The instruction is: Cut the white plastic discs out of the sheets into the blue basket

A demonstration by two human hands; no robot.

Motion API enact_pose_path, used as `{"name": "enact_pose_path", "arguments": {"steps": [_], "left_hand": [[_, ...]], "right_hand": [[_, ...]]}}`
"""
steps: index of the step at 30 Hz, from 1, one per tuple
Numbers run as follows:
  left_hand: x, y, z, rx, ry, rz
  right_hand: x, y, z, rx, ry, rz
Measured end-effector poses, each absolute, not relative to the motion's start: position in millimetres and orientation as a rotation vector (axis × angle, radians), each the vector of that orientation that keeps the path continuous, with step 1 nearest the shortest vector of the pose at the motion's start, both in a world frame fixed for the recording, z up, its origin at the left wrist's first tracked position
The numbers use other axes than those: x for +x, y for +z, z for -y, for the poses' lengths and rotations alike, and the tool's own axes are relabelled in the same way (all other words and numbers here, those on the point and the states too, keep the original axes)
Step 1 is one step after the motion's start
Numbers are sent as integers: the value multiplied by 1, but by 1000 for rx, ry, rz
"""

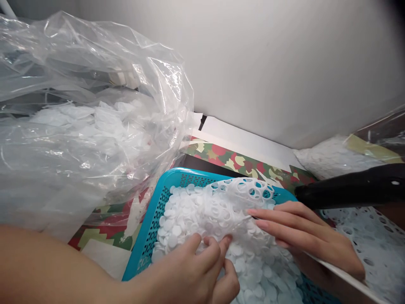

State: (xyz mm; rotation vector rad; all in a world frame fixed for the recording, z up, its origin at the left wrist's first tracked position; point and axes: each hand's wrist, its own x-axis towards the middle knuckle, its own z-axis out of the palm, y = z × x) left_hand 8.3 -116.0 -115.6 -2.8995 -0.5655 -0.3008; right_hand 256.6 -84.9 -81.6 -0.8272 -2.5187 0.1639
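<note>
A blue plastic basket (148,228) is heaped with small white discs (177,230). Across the discs lies a thin white sheet punched with round holes (221,211), its far part bunched up near the back rim. My left hand (202,270) is closed at the near edge of this sheet, fingers curled and thumb pressed in. On the other side, my right hand (306,232) has long, nearly straight fingers whose tips pinch the sheet's right part; the thumb is mostly hidden below.
A large clear plastic bag (95,169) with white pieces inside fills the left. Beyond the basket are a camouflage-patterned board (228,156) and a pale wall (268,63). A black tube-like part (351,185) juts in at right, above more holed white sheet (373,240).
</note>
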Motion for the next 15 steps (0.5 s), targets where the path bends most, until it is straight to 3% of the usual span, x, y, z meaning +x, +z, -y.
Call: {"name": "enact_pose_path", "arguments": {"steps": [6,15], "left_hand": [[10,-121,116,-2882,-263,564],[9,-115,115,-2888,-251,575]], "right_hand": [[265,-75,87,-931,210,2169],[275,-62,83,-694,220,2855]]}}
